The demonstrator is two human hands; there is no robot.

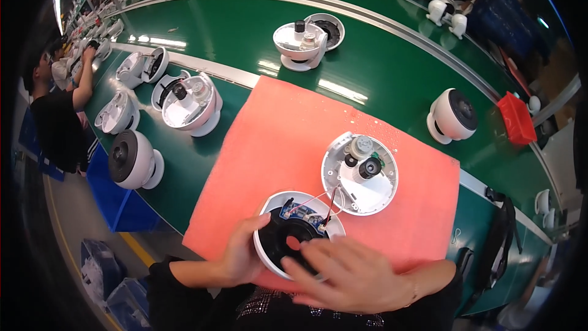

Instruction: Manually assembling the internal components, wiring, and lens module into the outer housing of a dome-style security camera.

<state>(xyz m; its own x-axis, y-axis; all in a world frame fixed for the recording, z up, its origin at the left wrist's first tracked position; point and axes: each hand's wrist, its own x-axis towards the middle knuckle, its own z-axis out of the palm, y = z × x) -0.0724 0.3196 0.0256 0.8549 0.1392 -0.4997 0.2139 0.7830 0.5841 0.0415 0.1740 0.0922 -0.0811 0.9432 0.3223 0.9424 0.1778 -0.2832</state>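
My left hand [241, 250] grips the left rim of a white round shell [265, 251], thumb over its edge. Inside the shell sit a black disc [278, 234] with a reddish round spot [293, 243] and a blue circuit board [301, 213]. My right hand [352, 276] is over the shell's lower right with fingers spread, slightly blurred, and hides part of it. Thin wires [331, 203] run from the board to the other white half [375, 191], which lies open just beyond, showing a metal motor [361, 146] and a black cylinder [370, 168].
Both halves rest on a pink foam mat [269, 129] on a green bench. Open white units [195, 107] and a closed one [136, 159] stand left, others [300, 46] ahead and right [454, 116]. A red bin [516, 118] lies far right; a co-worker [58, 116] is at left.
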